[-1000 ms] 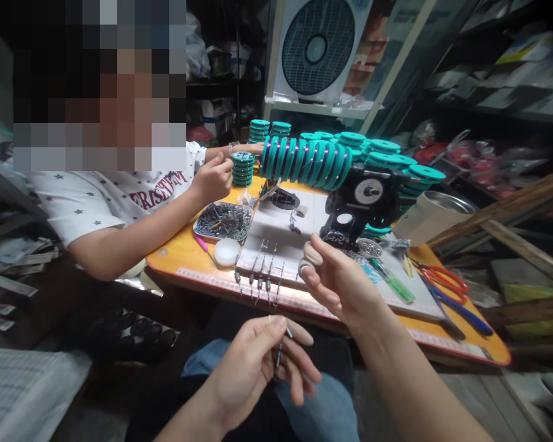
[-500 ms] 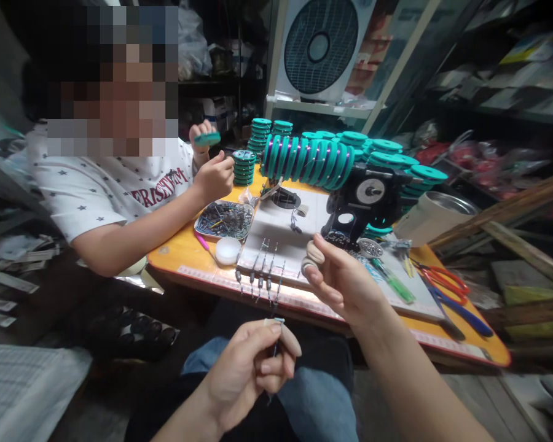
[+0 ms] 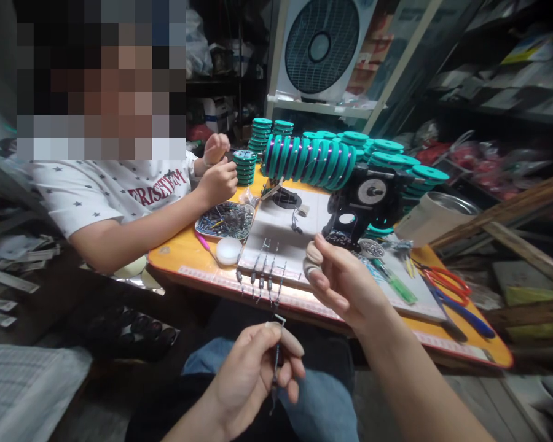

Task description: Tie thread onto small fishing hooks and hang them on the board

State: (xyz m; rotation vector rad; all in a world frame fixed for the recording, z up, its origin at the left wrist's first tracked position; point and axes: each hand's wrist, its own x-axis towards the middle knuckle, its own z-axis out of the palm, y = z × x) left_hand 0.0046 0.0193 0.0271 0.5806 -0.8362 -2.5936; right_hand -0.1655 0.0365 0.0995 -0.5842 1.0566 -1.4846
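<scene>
My left hand [image 3: 262, 362], low in front of my lap, pinches a thin dark twisted strand [image 3: 276, 362] between thumb and a finger wearing a pale finger cot. A small pale crosspiece [image 3: 280, 318] tops this strand, and its lower end hangs below the fingers. My right hand [image 3: 338, 276] is raised over the table's front edge, thumb and cot-covered forefinger closed together; whatever lies between them is too small to see. Several similar strands with grey weights [image 3: 261, 279] hang over the board's front edge, just beyond my left hand.
A black machine [image 3: 366, 196] carries a row of teal spools [image 3: 308, 162]. A tray of small parts [image 3: 225, 221], a white round tub [image 3: 229, 250], a green-handled tool [image 3: 396, 282] and pliers [image 3: 463, 313] lie on the table. Across the left corner, a co-worker's hands [image 3: 219, 172] work near stacked spools.
My left hand's lower fingers have loosened, showing more of the strand and its crosspiece. My right hand barely moves. The teal spool in the co-worker's raised hand is now out of sight.
</scene>
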